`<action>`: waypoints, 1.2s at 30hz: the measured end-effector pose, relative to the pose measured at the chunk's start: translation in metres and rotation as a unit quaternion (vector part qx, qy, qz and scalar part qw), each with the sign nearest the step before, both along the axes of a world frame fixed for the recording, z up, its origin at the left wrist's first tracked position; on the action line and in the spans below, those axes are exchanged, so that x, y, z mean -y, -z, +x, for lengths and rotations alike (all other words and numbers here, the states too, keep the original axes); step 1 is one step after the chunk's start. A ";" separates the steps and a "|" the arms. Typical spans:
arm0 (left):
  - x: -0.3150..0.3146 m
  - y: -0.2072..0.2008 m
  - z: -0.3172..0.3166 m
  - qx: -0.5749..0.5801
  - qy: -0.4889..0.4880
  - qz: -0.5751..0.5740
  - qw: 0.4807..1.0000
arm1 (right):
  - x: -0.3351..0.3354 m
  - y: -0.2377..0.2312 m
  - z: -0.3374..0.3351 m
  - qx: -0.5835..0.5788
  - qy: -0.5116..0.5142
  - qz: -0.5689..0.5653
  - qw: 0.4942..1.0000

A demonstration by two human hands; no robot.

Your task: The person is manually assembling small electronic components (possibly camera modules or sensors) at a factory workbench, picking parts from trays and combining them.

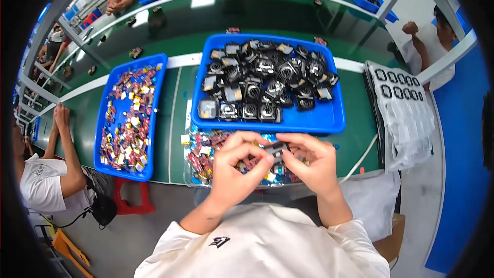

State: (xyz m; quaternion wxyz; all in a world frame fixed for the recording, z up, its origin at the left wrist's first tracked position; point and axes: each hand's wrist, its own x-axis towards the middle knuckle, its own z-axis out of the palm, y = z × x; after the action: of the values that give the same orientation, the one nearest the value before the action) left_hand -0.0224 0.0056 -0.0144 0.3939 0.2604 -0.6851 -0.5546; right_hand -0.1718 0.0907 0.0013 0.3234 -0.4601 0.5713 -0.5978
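Between my two hands is a small black watch-case-like part [278,149], gripped by the fingertips from both sides. My left hand [239,159] pinches its left end, and my right hand [311,162] closes on its right end. Fingers cover much of the part. Below them lies a clear tray [193,179] of small red, white and yellow electronic pieces. Just beyond my hands stands a blue tray [267,125] heaped with black square casings with round backs [252,90].
Another blue tray [98,139] of small electronic pieces stands to the left. On the right lie stacked plastic trays [406,123] with black ring-shaped frames on top. A green conveyor [247,13] carries scattered parts beyond. Other people sit at left, far left and right.
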 end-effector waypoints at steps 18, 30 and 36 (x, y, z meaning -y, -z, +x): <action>-0.001 0.003 -0.006 0.026 -0.021 0.006 0.999 | -0.004 0.005 0.004 -0.131 0.052 -0.040 0.989; -0.005 -0.001 -0.010 0.061 -0.059 -0.104 0.991 | 0.002 0.016 0.010 -0.106 0.112 -0.084 0.985; -0.005 -0.002 -0.005 0.039 -0.075 -0.150 0.985 | 0.002 0.019 0.005 -0.040 0.146 -0.084 0.985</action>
State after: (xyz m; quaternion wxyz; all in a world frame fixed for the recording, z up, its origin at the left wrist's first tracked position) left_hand -0.0277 0.0104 -0.0122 0.4415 0.2704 -0.7541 -0.4041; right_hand -0.1671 0.0887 -0.0179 0.1700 -0.4206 0.5927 -0.6655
